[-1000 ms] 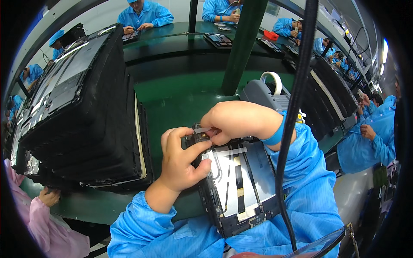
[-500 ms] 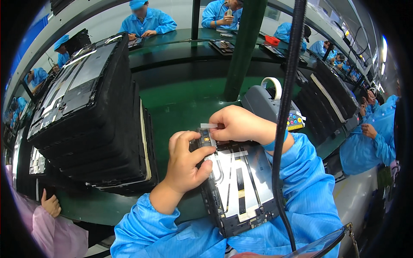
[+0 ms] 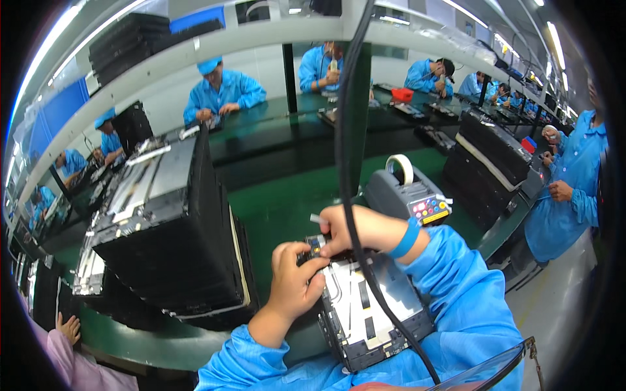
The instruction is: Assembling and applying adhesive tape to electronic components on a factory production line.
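At the green bench (image 3: 261, 215), the half-closed left hand (image 3: 293, 277) gripped the far corner of a flat, black-framed silver panel (image 3: 349, 313) while the right hand (image 3: 339, 231) pinched a whitish strip (image 3: 317, 218), seemingly a strip-handling step calling next for delicate control.

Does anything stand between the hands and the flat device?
Nothing visible does. The left hand touches the flat device at its far end; the right hand, holding a pale strip, is close by. A black cable crosses in front of the right hand and device.
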A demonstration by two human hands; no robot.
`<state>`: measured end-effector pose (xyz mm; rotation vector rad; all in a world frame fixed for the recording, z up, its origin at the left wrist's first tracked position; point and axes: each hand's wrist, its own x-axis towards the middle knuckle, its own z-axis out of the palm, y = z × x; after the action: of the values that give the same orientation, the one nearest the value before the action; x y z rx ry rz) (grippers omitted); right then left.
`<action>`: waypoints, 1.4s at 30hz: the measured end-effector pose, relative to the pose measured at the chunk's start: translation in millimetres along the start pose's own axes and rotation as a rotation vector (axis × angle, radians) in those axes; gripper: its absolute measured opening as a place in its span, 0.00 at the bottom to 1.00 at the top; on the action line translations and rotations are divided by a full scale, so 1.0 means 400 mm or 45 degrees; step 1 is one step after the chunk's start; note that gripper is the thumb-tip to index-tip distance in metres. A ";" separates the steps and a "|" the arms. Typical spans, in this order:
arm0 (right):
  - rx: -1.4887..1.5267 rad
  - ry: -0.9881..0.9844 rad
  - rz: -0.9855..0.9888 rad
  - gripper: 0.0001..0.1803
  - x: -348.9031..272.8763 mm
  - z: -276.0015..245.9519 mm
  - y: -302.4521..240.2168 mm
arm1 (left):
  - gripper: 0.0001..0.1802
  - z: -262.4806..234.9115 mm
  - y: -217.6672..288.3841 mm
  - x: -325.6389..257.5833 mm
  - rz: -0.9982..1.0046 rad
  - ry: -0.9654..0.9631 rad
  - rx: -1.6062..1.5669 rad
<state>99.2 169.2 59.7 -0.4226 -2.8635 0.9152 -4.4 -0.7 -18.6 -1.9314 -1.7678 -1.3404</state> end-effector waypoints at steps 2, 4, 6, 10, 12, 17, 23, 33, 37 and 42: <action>-0.062 0.094 0.032 0.22 -0.007 0.010 -0.012 | 0.12 0.004 0.007 0.001 0.025 0.006 -0.027; -0.097 0.219 0.090 0.21 -0.014 0.018 -0.014 | 0.12 0.003 0.015 0.002 0.050 0.000 -0.051; -0.104 0.211 -0.003 0.19 -0.016 0.020 -0.009 | 0.12 0.010 0.007 -0.007 0.023 -0.001 -0.061; -0.171 0.313 -0.133 0.14 -0.061 0.021 -0.038 | 0.18 -0.005 0.009 -0.005 0.046 0.008 0.065; -0.335 0.269 -0.157 0.13 -0.136 0.015 -0.118 | 0.28 -0.014 0.012 0.002 0.080 0.146 -0.031; -0.342 0.311 -0.444 0.12 -0.260 0.071 -0.127 | 0.18 -0.038 0.110 0.016 0.308 0.185 -0.277; -0.340 0.353 -0.281 0.15 -0.354 0.029 -0.149 | 0.08 -0.042 0.195 0.031 0.512 0.302 0.072; 0.047 0.768 -0.481 0.05 -0.433 0.049 -0.114 | 0.06 -0.045 0.255 0.063 0.637 0.126 0.131; 0.979 0.854 0.114 0.06 -0.442 0.083 -0.033 | 0.12 -0.025 0.173 0.049 0.371 0.138 0.084; 1.527 0.748 -0.055 0.28 -0.398 0.229 0.206 | 0.18 0.004 0.092 0.030 -0.018 -0.006 -0.102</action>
<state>253.6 135.9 -65.3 -0.3644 -1.4300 1.8407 27.0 -1.2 4.4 -1.9674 -1.7588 -1.4339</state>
